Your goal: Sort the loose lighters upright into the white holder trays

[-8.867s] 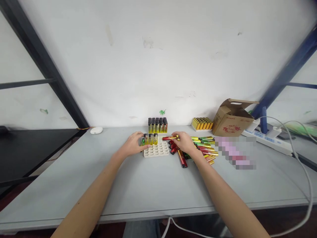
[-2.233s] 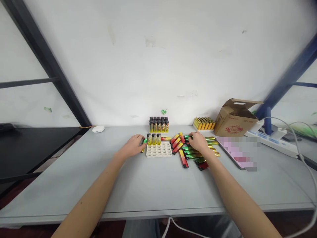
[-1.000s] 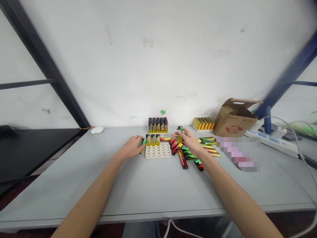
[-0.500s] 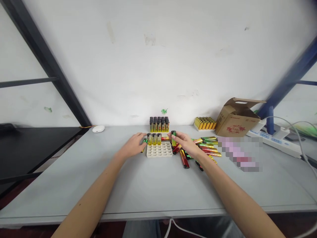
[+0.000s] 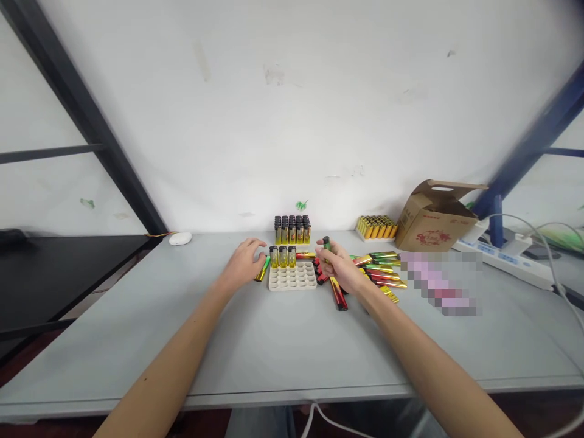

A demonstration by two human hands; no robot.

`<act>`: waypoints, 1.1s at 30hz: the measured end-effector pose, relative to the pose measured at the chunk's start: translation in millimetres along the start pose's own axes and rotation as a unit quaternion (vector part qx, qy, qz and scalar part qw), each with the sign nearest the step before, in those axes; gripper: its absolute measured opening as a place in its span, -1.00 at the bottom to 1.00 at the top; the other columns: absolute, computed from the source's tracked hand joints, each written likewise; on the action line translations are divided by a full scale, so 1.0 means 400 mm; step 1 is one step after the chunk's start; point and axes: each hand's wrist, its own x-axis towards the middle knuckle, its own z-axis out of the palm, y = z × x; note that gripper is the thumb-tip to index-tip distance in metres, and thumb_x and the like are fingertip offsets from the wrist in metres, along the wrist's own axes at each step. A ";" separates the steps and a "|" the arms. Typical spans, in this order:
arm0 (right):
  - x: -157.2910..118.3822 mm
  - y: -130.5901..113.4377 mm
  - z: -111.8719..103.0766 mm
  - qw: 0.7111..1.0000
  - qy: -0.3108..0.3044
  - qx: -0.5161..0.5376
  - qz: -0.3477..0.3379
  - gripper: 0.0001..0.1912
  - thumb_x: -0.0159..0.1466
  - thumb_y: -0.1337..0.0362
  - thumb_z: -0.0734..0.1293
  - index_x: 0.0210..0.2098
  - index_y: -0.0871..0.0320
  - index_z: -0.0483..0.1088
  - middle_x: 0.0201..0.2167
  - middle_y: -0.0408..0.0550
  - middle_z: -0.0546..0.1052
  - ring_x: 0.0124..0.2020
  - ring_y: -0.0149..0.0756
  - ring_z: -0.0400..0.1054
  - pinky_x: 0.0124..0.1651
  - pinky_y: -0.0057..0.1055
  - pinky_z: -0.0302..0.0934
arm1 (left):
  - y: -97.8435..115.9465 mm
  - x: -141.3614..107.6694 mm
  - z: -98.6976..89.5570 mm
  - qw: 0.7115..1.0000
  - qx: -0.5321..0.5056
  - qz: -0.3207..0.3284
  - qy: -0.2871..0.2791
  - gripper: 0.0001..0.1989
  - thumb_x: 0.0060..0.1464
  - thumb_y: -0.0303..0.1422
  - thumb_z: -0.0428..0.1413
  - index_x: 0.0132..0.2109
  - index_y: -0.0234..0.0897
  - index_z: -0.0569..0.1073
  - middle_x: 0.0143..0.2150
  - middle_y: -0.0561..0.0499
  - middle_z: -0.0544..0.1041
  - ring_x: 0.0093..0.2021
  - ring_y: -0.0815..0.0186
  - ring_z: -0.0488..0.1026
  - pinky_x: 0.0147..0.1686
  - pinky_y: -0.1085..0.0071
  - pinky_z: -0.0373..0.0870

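A green lighter with a black top (image 5: 326, 244) is gripped by my right hand (image 5: 341, 267), raised over the right side of a white tray with round holes (image 5: 292, 285). Three gold lighters (image 5: 283, 258) stand upright in the tray's back left holes. My left hand (image 5: 246, 264) is left of the tray, fingers apart and holding nothing. Close to its fingertips lies a green and gold lighter (image 5: 262, 269) on the table. Right of the tray, under and around my right hand, loose red, green and gold lighters (image 5: 338, 295) lie in a heap.
Behind the tray stands a full block of black-topped lighters (image 5: 292, 231). Toward the back right are a tray of yellow lighters (image 5: 376, 228), an open cardboard box (image 5: 435, 222) and a white power strip (image 5: 511, 258). A white oval case (image 5: 180, 238) lies at back left.
My right hand has shifted slightly right and tilted the green lighter. My left hand has drawn back a little to the left, uncovering more of the lighter beside the tray.
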 end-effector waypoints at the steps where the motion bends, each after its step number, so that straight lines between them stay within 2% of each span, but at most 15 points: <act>1: 0.000 0.001 0.001 1.000 0.007 -0.004 -0.003 -0.63 0.11 0.06 0.44 -0.26 0.05 0.23 -0.59 -0.36 0.11 -0.66 -0.55 -0.11 -0.62 -0.53 -0.19 | -0.003 0.000 0.003 1.000 -0.001 0.005 0.003 -0.72 0.14 -0.35 -0.06 -0.04 -0.21 0.42 0.02 -0.05 0.43 0.00 0.15 0.41 -0.03 0.24 0.37; 3: 0.001 0.003 0.003 1.000 0.013 0.002 -0.006 -0.61 0.12 0.01 0.43 -0.31 0.06 0.19 -0.59 -0.36 0.11 -0.65 -0.55 -0.07 -0.62 -0.53 -0.18 | -0.007 -0.001 0.007 1.000 -0.002 0.003 0.009 -0.74 0.13 -0.34 -0.05 -0.06 -0.21 0.42 0.06 -0.07 0.40 -0.01 0.16 0.42 -0.02 0.25 0.37; 6: 0.004 -0.001 -0.001 1.000 0.020 0.019 -0.006 -0.57 0.12 -0.02 0.42 -0.38 0.07 0.13 -0.58 -0.35 0.13 -0.67 -0.57 -0.08 -0.63 -0.54 -0.23 | 0.000 -0.004 0.003 0.999 -0.002 -0.034 0.020 -0.78 0.11 -0.34 -0.03 -0.11 -0.20 0.43 0.17 -0.07 0.32 -0.29 0.28 0.47 -0.08 0.21 0.39; 8: 0.005 -0.006 -0.006 1.000 0.007 0.022 0.004 -0.57 0.12 -0.04 0.40 -0.39 0.07 0.12 -0.57 -0.34 0.16 -0.67 -0.58 -0.09 -0.64 -0.55 -0.26 | 0.011 -0.004 -0.003 0.998 -0.009 -0.046 0.051 -0.80 0.11 -0.36 -0.03 -0.13 -0.20 0.42 0.21 -0.07 0.29 -0.43 0.36 0.42 -0.14 0.20 0.41; 9: 0.006 -0.009 -0.008 1.000 -0.006 0.027 0.011 -0.58 0.13 -0.05 0.38 -0.38 0.08 0.13 -0.56 -0.33 0.18 -0.67 -0.58 -0.07 -0.64 -0.54 -0.27 | 0.017 -0.004 -0.007 0.996 -0.017 -0.040 0.082 -0.81 0.11 -0.37 -0.03 -0.14 -0.21 0.41 0.20 -0.07 0.30 -0.42 0.36 0.42 -0.16 0.21 0.41; 11: 0.007 -0.012 -0.011 0.998 -0.035 0.049 0.024 -0.62 0.15 -0.07 0.33 -0.32 0.08 0.19 -0.52 -0.29 0.24 -0.65 -0.55 0.00 -0.64 -0.54 -0.24 | 0.030 -0.004 -0.013 0.986 -0.039 -0.014 0.165 -0.83 0.11 -0.42 -0.04 -0.16 -0.22 0.40 0.13 -0.08 0.35 -0.25 0.27 0.47 -0.13 0.24 0.41; 13: 0.009 -0.010 -0.012 0.996 -0.047 0.075 0.027 -0.64 0.15 -0.06 0.31 -0.26 0.08 0.24 -0.48 -0.25 0.30 -0.61 -0.49 0.12 -0.62 -0.53 -0.11 | 0.042 -0.006 -0.015 0.971 -0.059 0.011 0.231 -0.83 0.08 -0.47 -0.05 -0.20 -0.22 0.38 0.02 -0.09 0.41 -0.07 0.21 0.44 -0.08 0.28 0.40; 16: 0.011 -0.004 -0.012 0.998 -0.036 0.052 0.003 -0.66 0.16 -0.03 0.32 -0.24 0.08 0.29 -0.42 -0.20 0.37 -0.46 -0.38 0.31 -0.46 -0.45 0.16 | 0.063 -0.017 -0.010 0.963 -0.072 0.041 0.258 -0.84 0.05 -0.52 -0.06 -0.29 -0.21 0.36 -0.17 -0.06 0.47 -0.12 0.24 0.45 -0.09 0.30 0.40; 19: 0.008 -0.002 -0.006 0.998 -0.029 -0.021 -0.056 -0.66 0.20 -0.03 0.33 -0.20 0.08 0.37 -0.34 -0.13 0.47 -0.22 -0.27 0.40 -0.15 -0.35 0.26 | 0.097 -0.038 0.003 0.965 -0.087 0.096 0.229 -0.84 0.05 -0.52 -0.06 -0.31 -0.21 0.37 -0.27 -0.02 0.49 -0.24 0.28 0.46 -0.18 0.34 0.40; 21: 0.000 -0.007 0.002 0.992 -0.033 -0.070 -0.097 -0.67 0.21 -0.01 0.34 -0.17 0.08 0.44 -0.25 -0.09 0.52 -0.07 -0.24 0.38 0.04 -0.31 0.21 | 0.128 -0.053 0.015 0.968 -0.102 0.130 0.188 -0.79 0.05 -0.51 -0.04 -0.19 -0.22 0.41 -0.26 -0.01 0.51 -0.29 0.30 0.46 -0.21 0.36 0.40; 23: -0.010 -0.014 0.012 0.986 -0.043 -0.107 -0.121 -0.67 0.19 0.01 0.37 -0.15 0.05 0.49 -0.14 -0.07 0.53 0.00 -0.22 0.35 0.10 -0.29 0.19 | 0.162 -0.067 0.027 0.971 -0.128 0.141 0.142 -0.73 0.08 -0.49 -0.02 -0.07 -0.23 0.41 -0.21 -0.02 0.54 -0.29 0.31 0.47 -0.21 0.37 0.40; 25: -0.018 -0.017 0.020 0.980 -0.051 -0.132 -0.137 -0.69 0.17 0.02 0.40 -0.17 0.03 0.52 -0.02 -0.06 0.49 0.01 -0.19 0.35 0.08 -0.25 0.22 | 0.192 -0.076 0.038 0.972 -0.161 0.137 0.101 -0.69 0.13 -0.41 0.02 0.03 -0.23 0.38 -0.14 -0.05 0.55 -0.27 0.30 0.48 -0.21 0.36 0.39; 27: -0.024 -0.014 0.025 0.975 -0.062 -0.147 -0.153 -0.71 0.17 0.03 0.41 -0.19 0.03 0.55 0.07 -0.04 0.42 0.04 -0.17 0.33 0.06 -0.23 0.24 | 0.213 -0.081 0.045 0.974 -0.187 0.117 0.056 -0.66 0.15 -0.31 0.07 0.07 -0.21 0.38 -0.17 -0.04 0.55 -0.27 0.27 0.47 -0.27 0.37 0.38; 30: -0.025 -0.002 0.028 0.969 -0.095 -0.158 -0.166 -0.73 0.19 0.06 0.40 -0.17 0.03 0.56 0.14 -0.01 0.36 0.16 -0.13 0.24 0.09 -0.24 0.25 | 0.225 -0.085 0.053 0.970 -0.223 0.101 0.000 -0.83 0.16 -0.25 0.09 -0.19 -0.22 0.49 -0.38 0.02 0.53 -0.41 0.29 0.42 -0.40 0.40 0.30; 33: -0.025 0.004 0.031 0.969 -0.117 -0.159 -0.151 -0.67 0.20 0.06 0.39 -0.08 0.02 0.53 0.17 0.01 0.34 0.17 -0.12 0.24 0.07 -0.23 0.28 | 0.220 -0.086 0.060 0.963 -0.260 0.072 -0.019 -0.76 0.16 -0.23 0.09 -0.42 -0.24 0.43 -0.56 0.08 0.42 -0.56 0.37 0.30 -0.54 0.43 0.17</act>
